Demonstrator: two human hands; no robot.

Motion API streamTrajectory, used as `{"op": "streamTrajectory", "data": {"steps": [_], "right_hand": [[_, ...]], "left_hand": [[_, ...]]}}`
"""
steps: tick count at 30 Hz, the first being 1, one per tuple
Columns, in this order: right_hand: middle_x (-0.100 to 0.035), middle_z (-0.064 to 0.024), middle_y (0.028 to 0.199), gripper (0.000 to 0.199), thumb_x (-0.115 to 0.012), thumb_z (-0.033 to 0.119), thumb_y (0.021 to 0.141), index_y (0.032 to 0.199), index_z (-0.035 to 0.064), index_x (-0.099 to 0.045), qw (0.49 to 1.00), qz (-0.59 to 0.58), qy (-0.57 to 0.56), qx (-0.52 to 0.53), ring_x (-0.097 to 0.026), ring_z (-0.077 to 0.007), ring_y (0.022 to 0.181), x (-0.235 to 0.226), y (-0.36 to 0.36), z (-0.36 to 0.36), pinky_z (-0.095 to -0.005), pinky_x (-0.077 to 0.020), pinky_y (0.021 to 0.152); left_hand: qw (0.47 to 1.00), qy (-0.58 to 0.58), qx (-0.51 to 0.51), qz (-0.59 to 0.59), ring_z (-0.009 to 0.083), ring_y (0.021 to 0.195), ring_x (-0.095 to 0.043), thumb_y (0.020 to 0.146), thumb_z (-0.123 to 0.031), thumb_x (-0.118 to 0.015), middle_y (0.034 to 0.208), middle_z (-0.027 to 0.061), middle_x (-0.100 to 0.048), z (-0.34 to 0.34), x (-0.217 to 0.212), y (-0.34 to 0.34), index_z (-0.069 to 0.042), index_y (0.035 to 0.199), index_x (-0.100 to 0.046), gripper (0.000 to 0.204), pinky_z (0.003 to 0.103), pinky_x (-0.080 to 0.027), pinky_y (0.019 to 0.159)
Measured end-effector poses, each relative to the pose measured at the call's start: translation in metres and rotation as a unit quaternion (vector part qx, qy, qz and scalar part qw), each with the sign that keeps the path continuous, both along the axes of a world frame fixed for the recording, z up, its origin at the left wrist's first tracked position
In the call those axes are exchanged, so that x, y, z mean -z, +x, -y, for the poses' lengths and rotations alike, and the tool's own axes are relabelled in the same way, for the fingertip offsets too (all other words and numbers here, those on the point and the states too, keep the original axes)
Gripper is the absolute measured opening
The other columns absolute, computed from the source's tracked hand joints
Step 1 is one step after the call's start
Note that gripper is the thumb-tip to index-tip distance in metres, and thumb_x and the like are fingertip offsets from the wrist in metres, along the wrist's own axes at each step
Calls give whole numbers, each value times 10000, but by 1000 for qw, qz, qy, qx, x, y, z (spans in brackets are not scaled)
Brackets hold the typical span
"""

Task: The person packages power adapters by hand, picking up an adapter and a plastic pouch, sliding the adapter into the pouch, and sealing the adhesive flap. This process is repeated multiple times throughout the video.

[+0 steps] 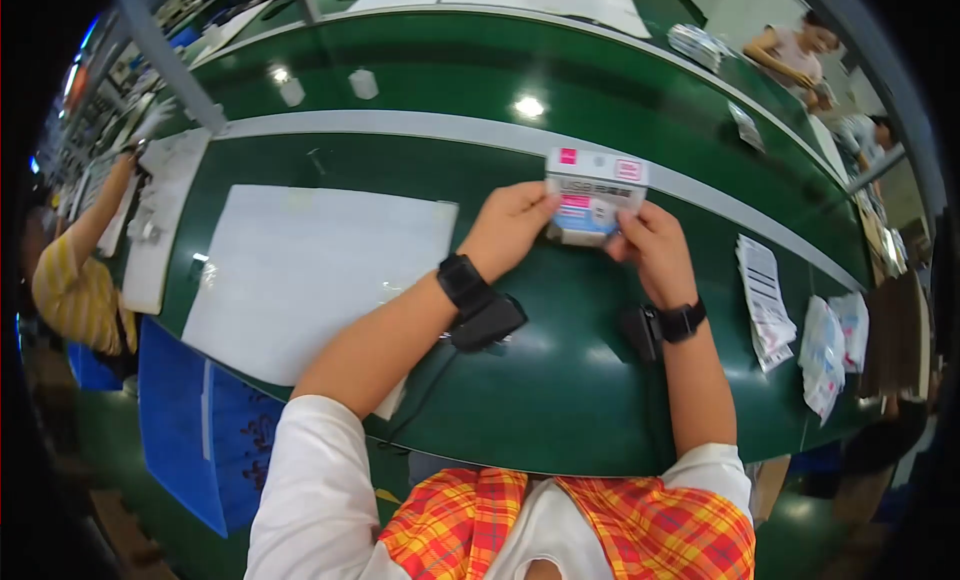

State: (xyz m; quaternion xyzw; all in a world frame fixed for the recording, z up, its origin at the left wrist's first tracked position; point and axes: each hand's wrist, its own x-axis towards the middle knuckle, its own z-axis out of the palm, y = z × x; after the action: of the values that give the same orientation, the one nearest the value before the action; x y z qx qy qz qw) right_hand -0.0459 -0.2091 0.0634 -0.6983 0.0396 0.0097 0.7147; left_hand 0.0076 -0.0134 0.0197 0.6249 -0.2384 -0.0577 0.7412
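Here we see both hands at work over a green table (560, 410), with the large white sheet (320, 270) that lies on it serving as our landmark. To the right of the sheet's far right corner, and well clear of it, is a small white box (597, 180) with pink and blue printing. We see the left hand (508, 223) pinching the box by its left side, thumb toward us, while the right hand (655, 248) grips its lower right corner; the fingers of both are closed narrowly on the carton. The lower edge of the box seems raised from the table, though from this steep angle we cannot be certain.

Each wrist bears a black strap with a dark block; we find the left block (487, 323) just right of the sheet. Much farther right of the sheet lie printed papers (765, 305) and, beyond them, plastic bags (823, 355). Beyond the sheet's far edge we trace a pale strip (400, 123) crossing the bench. Left of the sheet we note a white board (160, 250) and a co-worker in a striped yellow top (80, 290); below its near left corner stands a blue bin (180, 430).
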Motion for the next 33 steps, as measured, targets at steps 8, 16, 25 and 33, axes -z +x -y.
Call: {"op": "streamTrajectory", "data": {"steps": [8, 16, 25, 33], "right_hand": [[-686, -97, 1070, 241, -562, 18, 837, 1048, 4, -679, 843, 203, -458, -195, -655, -267, 946, 13, -16, 37, -364, -514, 844], [-656, -157, 990, 225, -588, 27, 794, 989, 47, -697, 788, 175, -557, -198, -622, -341, 916, -6, -43, -27, -416, -508, 836], [-629, -149, 837, 80, -655, 104, 766, 758, 25, -669, 785, 247, -562, -84, -633, -330, 835, 33, -41, -26, -427, -514, 752], [-641, -149, 830, 81, -633, 81, 752, 701, 24, -661, 802, 225, -535, -140, -640, -329, 807, 30, -37, -23, -442, -511, 706]], "left_hand": [[857, 399, 5, 328, 246, 953, -557, 874, -120, -618, 929, 44, -649, -20, 8, -10, -145, 1043, -704, 191, 398, -392, 874], [824, 436, 9, 361, 248, 1047, -526, 843, -179, -648, 1051, -9, -600, -14, -1, -26, -194, 1070, -687, 231, 433, -370, 888], [822, 450, 31, 347, 267, 1066, -508, 809, -109, -651, 1052, 18, -578, -11, -7, -29, -160, 1122, -664, 318, 431, -360, 919], [833, 460, 42, 306, 273, 1073, -499, 801, -70, -654, 1051, 28, -575, -10, -14, -30, -120, 1118, -648, 322, 419, -345, 918]]}}
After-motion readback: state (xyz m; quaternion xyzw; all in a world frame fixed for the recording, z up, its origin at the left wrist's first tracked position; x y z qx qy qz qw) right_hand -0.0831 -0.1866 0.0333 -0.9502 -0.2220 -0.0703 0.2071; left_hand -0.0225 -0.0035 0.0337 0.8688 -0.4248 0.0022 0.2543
